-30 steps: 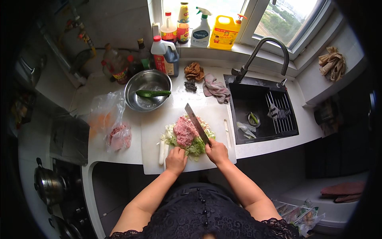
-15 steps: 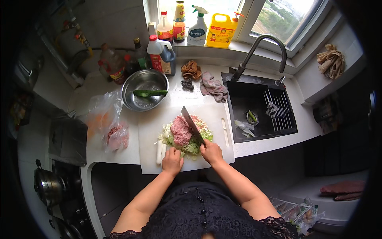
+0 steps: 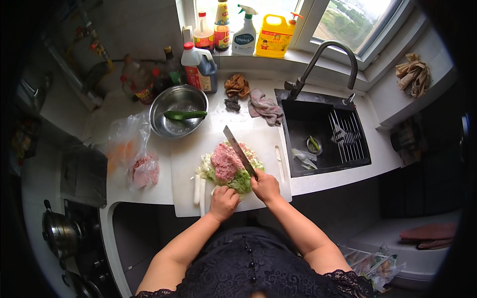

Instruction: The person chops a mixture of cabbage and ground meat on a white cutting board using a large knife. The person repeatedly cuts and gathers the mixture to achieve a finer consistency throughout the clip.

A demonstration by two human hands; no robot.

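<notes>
The head view is taken from a camera worn on the person's head, set above the work and facing steeply down and forward. It stands upright and unmirrored. The forearms (image 3: 293, 221) enter from the lower edge; the black lace top (image 3: 218, 270) lies close beneath the lens. The cutting board (image 3: 183, 164) falls near mid-frame, the sink (image 3: 298, 121) right of it. The window (image 3: 343, 22) is cut by the upper edge. Fisheye coverage is wide: the counter (image 3: 383, 156) edge bows, and the corners darken.
</notes>
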